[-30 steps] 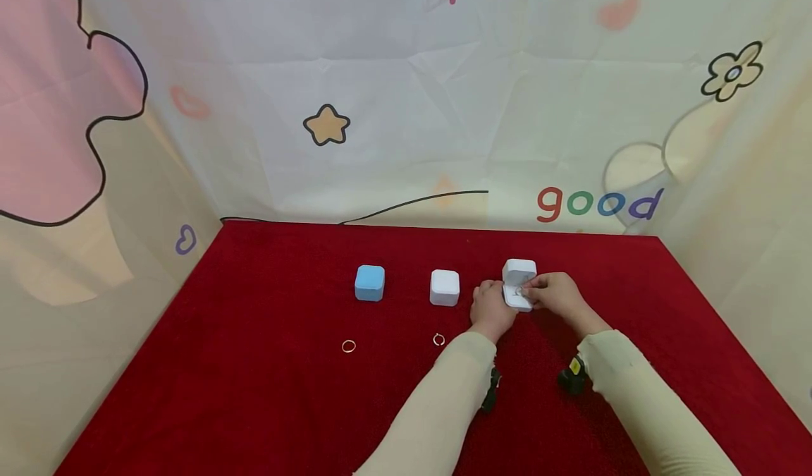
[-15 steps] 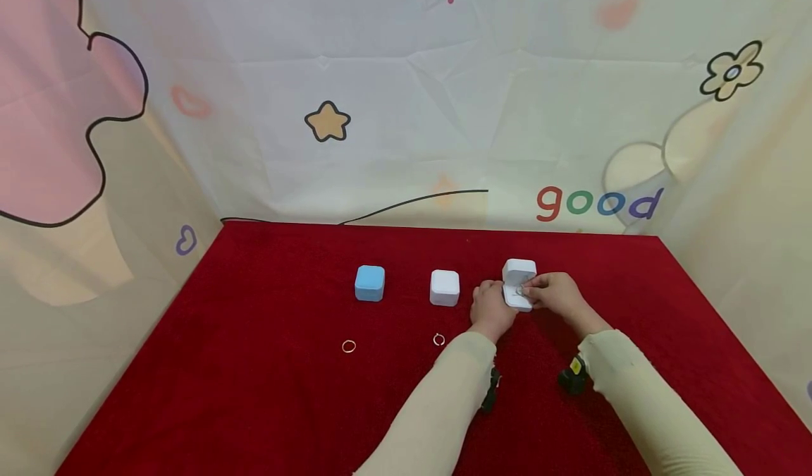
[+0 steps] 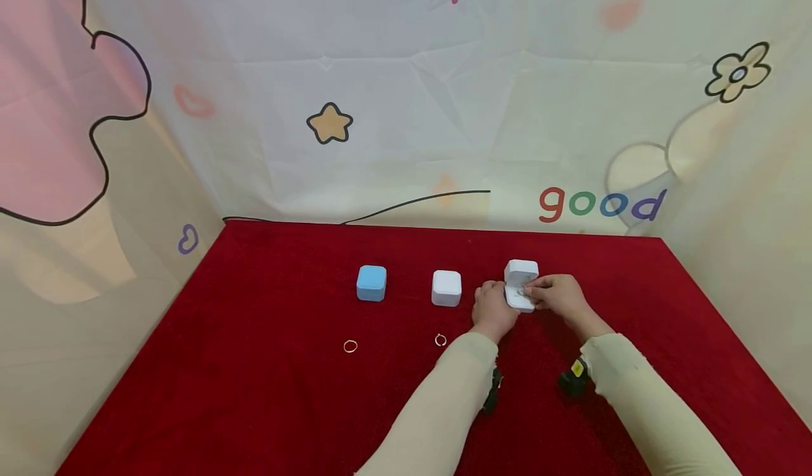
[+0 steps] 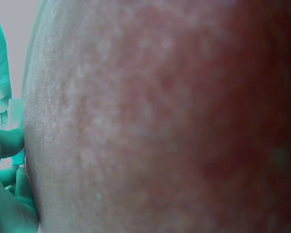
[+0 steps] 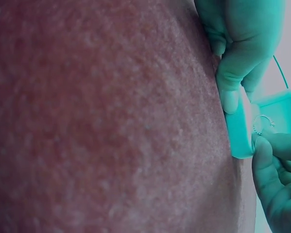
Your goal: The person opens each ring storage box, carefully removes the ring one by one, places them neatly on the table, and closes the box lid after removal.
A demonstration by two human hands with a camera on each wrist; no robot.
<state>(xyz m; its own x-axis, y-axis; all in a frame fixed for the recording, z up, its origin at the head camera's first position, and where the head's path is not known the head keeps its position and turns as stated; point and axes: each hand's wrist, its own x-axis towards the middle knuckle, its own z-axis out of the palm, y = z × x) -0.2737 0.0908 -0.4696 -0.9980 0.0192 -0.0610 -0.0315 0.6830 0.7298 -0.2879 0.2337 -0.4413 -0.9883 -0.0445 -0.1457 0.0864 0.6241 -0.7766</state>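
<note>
A small white ring box (image 3: 521, 270) stands at the right of the table with its lid raised. My left hand (image 3: 493, 308) grips the box's base from its left side, the thumb (image 5: 230, 99) pressed on its front in the right wrist view. From the other side my right hand (image 3: 560, 297) reaches in, thumb and forefinger pinching a ring (image 5: 263, 120) with a beaded-looking band. The ring is upright at the cushion; how deep its lower part sits is hidden by the fingertips. The left wrist view is mostly filled by blurred cloth, with fingers at its left edge.
A closed white box (image 3: 447, 288) stands left of my left hand, and a closed light-blue box (image 3: 371, 283) farther left. Two gold-coloured rings lie nearer: an open-ended ring (image 3: 440, 340) and a plain ring (image 3: 350, 347). Red cloth (image 3: 254, 377) covers the table; a printed curtain hangs behind.
Both hands stay at the open box. The right fingertips shift only slightly at the ring. The whole head view has moved by a few pixels.
</note>
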